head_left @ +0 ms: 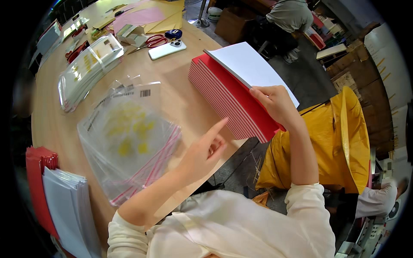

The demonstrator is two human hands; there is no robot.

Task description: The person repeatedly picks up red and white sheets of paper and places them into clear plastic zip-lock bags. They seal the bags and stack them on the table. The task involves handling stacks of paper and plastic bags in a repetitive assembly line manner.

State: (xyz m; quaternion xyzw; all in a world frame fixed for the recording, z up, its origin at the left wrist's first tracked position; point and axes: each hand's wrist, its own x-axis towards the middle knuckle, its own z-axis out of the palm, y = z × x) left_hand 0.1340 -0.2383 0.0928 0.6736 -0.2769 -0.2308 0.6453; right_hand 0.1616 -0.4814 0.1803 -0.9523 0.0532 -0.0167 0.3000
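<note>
Bare wooden table (180, 92) lies open between the stack of red and white envelopes (230, 92) and the pile of clear zip bags (129, 142); the left hand (202, 152) hovers over this gap with 1 finger out. The right hand (275, 103) sits at the stack's near corner, blocking that edge. Farther back, a white phone (167, 49) and red scissors (155, 40) crowd the strip beyond the stack. To the left, a wrapped bundle of bags (88, 69) and a red and white card stack (56, 202) close the table's left side.
</note>
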